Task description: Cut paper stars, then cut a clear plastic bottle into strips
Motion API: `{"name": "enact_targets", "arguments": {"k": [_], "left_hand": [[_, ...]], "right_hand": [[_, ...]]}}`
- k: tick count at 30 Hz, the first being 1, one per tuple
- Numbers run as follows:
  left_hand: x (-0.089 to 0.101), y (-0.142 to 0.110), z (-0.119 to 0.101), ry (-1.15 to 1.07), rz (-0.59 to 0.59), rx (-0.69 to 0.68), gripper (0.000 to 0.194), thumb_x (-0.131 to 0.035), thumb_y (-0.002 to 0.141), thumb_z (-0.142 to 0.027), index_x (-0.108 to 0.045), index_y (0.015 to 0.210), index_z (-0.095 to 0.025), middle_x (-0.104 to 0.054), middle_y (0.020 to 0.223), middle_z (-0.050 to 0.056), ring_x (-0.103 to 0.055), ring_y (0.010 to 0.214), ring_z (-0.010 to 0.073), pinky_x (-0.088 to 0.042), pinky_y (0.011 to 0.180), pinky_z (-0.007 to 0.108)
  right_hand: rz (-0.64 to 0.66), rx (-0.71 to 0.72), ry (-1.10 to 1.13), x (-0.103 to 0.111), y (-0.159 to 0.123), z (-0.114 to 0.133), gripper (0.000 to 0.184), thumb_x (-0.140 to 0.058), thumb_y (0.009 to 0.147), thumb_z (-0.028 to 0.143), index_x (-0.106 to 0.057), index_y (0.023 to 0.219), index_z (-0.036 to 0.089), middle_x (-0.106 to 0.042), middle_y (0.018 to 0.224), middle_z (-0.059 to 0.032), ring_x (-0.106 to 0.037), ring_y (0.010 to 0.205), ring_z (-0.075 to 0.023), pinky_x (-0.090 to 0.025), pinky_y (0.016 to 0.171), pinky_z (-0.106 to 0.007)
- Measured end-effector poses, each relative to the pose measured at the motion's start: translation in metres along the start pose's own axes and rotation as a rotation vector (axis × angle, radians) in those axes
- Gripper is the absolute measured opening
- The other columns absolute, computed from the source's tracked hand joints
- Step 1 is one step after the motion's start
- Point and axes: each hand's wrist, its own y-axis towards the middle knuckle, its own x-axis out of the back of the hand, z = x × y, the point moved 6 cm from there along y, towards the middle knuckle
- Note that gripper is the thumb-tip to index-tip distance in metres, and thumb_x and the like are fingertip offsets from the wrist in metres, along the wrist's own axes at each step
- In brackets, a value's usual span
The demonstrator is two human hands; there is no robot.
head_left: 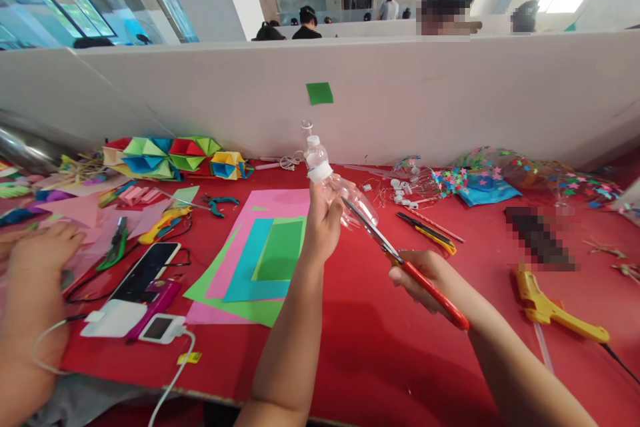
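My left hand [325, 223] is wrapped around a clear plastic bottle [364, 203] with a white cap and a white band near its neck. The bottle leans, its capped end pointing up and away to the left. In my right hand [433, 277] is a pair of scissors [373, 230] with red handles. Their blades reach up to the side of the bottle; whether they cut into it I cannot tell. Under and beside my left forearm lie stacked sheets of coloured paper [240, 280] in pink, green and blue.
A yellow glue gun [555, 313] lies at the right, and a utility knife [427, 233] behind my right hand. Phones [150, 270] and white cables are at the left, beside another person's arm [35, 307]. Folded paper shapes [170, 157] line the white partition [240, 93].
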Motion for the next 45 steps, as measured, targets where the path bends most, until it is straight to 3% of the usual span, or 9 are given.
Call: {"name": "enact_targets", "arguments": {"k": [4, 8, 14, 30, 35, 45], "left_hand": [[-0.012, 0.002, -0.008, -0.075, 0.042, 0.014, 0.022, -0.052, 0.096, -0.036, -0.046, 0.116, -0.027, -0.064, 0.105, 0.005, -0.067, 0.092, 0.0180, -0.056, 0.082, 0.037], [-0.016, 0.002, -0.011, -0.074, 0.033, 0.035, 0.021, -0.052, 0.096, -0.037, -0.045, 0.112, -0.027, -0.064, 0.103, 0.005, -0.067, 0.093, 0.0188, -0.056, 0.086, 0.039], [-0.012, 0.002, -0.010, -0.058, 0.013, 0.037, 0.027, -0.055, 0.094, -0.037, -0.045, 0.117, -0.027, -0.065, 0.105, 0.005, -0.067, 0.095, 0.0192, -0.055, 0.091, 0.041], [-0.014, 0.001, -0.013, -0.021, 0.070, -0.040, 0.020, -0.051, 0.096, -0.032, -0.047, 0.115, -0.027, -0.062, 0.103, 0.005, -0.065, 0.090, 0.0164, -0.055, 0.080, 0.034], [-0.012, -0.001, -0.012, -0.034, 0.079, -0.033, 0.025, -0.052, 0.096, -0.033, -0.046, 0.119, -0.027, -0.061, 0.108, 0.006, -0.065, 0.096, 0.0177, -0.054, 0.085, 0.036], [-0.006, -0.002, -0.007, -0.005, 0.082, -0.024, 0.033, -0.052, 0.095, -0.033, -0.043, 0.127, -0.031, -0.059, 0.112, 0.006, -0.063, 0.098, 0.0178, -0.053, 0.089, 0.038]], "right_hand": [[0.006, 0.021, 0.019, 0.000, -0.003, 0.002, 0.049, -0.045, 0.091, 0.065, -0.043, 0.070, 0.021, -0.047, 0.057, 0.0031, -0.041, 0.046, -0.0087, -0.028, 0.043, -0.022], [-0.026, -0.001, 0.024, 0.002, -0.003, 0.000, 0.049, -0.046, 0.091, 0.065, -0.043, 0.070, 0.021, -0.045, 0.055, 0.0041, -0.038, 0.045, -0.0083, -0.027, 0.043, -0.022], [-0.038, -0.020, 0.038, 0.001, -0.002, -0.002, 0.046, -0.052, 0.089, 0.060, -0.039, 0.067, 0.021, -0.036, 0.051, 0.0065, -0.036, 0.044, -0.0080, -0.023, 0.043, -0.023], [-0.022, 0.033, 0.016, 0.004, -0.004, 0.004, 0.057, -0.043, 0.087, 0.074, -0.048, 0.069, 0.019, -0.047, 0.054, 0.0030, -0.037, 0.043, -0.0082, -0.026, 0.041, -0.023], [-0.012, 0.027, 0.042, 0.007, -0.005, 0.004, 0.057, -0.048, 0.085, 0.073, -0.049, 0.069, 0.019, -0.047, 0.054, 0.0029, -0.040, 0.044, -0.0090, -0.028, 0.042, -0.023], [-0.037, -0.029, 0.055, 0.002, -0.003, -0.004, 0.051, -0.051, 0.086, 0.068, -0.044, 0.067, 0.021, -0.036, 0.050, 0.0065, -0.036, 0.042, -0.0081, -0.024, 0.041, -0.023]]}}
